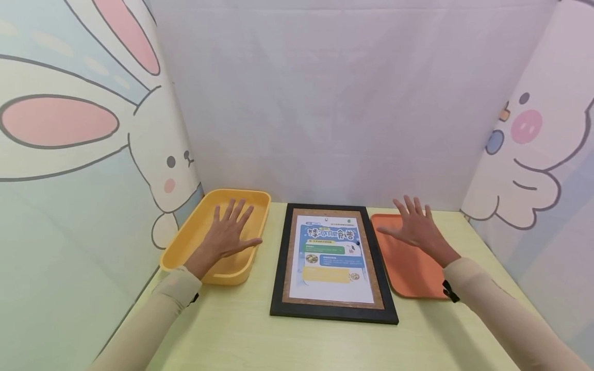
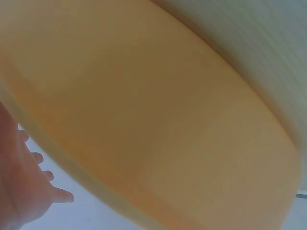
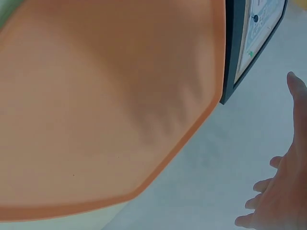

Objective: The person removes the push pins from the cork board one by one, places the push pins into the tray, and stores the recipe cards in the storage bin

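Readiness rather than handling, to judge by both empty grips; any next move likely to call for a lowering and a curl round some edge. Behind, a pale cloth backdrop [image 1: 348, 103], smooth but faintly creased. Below it, a light yellow surface [image 1: 325, 345], fine-grained like wood. Central on that, a framed corkboard [image 1: 334, 312], lying flat — black square-cornered border round brown cork. To its left, a yellow tub [image 1: 227, 278], deep, round-cornered, probably moulded plastic; just beside the border's right side, an orange tray [image 1: 413, 270], shallow and low-lipped. On the cork, a thin white sheet [image 1: 330, 260] printed with coloured bands. Over the tub, the left hand [image 1: 226, 234], fingers spread wide, thumb out; over the tray, the right hand [image 1: 416, 228], likewise spread — soft finger shadows on the matt base. Smallest, a round dark pin [image 1: 358, 243], seemingly, near the sheet's right edge.
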Action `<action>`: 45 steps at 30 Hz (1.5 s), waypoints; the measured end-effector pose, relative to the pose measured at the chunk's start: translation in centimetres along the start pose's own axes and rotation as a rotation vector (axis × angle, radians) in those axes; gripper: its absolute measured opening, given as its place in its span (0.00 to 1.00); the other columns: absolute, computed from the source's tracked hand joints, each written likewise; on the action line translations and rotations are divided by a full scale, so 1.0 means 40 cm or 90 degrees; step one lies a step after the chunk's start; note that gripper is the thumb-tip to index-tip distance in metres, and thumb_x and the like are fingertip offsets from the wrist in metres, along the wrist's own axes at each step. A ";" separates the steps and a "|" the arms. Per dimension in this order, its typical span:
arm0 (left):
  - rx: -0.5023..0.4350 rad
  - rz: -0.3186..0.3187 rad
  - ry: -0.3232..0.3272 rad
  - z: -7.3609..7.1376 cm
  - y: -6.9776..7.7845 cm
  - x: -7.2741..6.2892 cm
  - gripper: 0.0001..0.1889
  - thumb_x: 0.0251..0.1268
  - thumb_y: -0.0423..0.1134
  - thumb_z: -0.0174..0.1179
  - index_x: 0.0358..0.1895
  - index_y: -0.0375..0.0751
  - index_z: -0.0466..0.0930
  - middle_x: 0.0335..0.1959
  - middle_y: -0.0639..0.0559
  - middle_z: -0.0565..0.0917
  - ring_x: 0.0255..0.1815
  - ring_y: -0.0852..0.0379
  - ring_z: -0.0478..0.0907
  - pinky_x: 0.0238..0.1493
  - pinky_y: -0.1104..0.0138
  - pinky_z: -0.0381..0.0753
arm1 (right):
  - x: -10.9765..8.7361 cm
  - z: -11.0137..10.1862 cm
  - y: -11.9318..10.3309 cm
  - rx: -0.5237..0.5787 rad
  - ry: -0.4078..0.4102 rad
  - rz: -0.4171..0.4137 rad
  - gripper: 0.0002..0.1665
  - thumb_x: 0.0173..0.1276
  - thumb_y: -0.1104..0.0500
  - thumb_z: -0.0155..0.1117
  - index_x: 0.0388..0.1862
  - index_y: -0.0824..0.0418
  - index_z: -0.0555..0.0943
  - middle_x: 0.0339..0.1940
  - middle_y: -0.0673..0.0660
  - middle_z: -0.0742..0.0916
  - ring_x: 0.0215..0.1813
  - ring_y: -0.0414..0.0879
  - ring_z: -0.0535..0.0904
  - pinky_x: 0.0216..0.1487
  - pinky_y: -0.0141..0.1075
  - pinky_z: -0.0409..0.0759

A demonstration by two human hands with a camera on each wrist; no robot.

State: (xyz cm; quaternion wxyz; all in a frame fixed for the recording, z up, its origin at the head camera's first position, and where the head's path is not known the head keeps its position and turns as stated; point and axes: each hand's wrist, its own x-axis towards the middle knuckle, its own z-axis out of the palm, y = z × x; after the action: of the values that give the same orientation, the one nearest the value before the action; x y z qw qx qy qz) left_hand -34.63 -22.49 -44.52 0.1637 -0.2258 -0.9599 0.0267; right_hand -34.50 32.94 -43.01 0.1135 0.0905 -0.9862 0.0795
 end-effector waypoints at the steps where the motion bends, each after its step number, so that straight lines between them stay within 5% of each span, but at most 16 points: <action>1: 0.001 0.001 -0.001 0.000 0.003 0.001 0.56 0.62 0.79 0.53 0.85 0.47 0.52 0.85 0.38 0.49 0.85 0.34 0.43 0.76 0.29 0.42 | 0.002 0.001 -0.003 -0.003 0.000 -0.001 0.68 0.62 0.24 0.66 0.84 0.66 0.55 0.82 0.77 0.54 0.81 0.79 0.44 0.74 0.75 0.38; 24: -0.011 0.007 -0.041 0.020 0.079 0.038 0.56 0.63 0.80 0.50 0.85 0.48 0.50 0.86 0.40 0.48 0.85 0.36 0.41 0.78 0.32 0.40 | 0.033 0.024 -0.061 -0.007 -0.015 -0.003 0.65 0.63 0.27 0.67 0.84 0.64 0.56 0.83 0.75 0.54 0.82 0.76 0.43 0.76 0.73 0.41; 45: -0.016 0.019 -0.050 0.036 0.110 0.062 0.55 0.63 0.81 0.49 0.86 0.51 0.49 0.86 0.41 0.47 0.86 0.38 0.41 0.79 0.35 0.42 | 0.065 0.045 -0.104 -0.009 -0.022 -0.008 0.63 0.65 0.29 0.67 0.84 0.63 0.56 0.83 0.73 0.56 0.83 0.74 0.45 0.78 0.71 0.42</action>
State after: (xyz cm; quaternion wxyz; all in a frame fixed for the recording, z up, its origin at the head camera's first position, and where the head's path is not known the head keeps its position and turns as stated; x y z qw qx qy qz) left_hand -35.30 -17.41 -45.68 0.1226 -0.2406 -0.9625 0.0259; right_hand -36.54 28.18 -43.57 0.0975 0.0976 -0.9880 0.0700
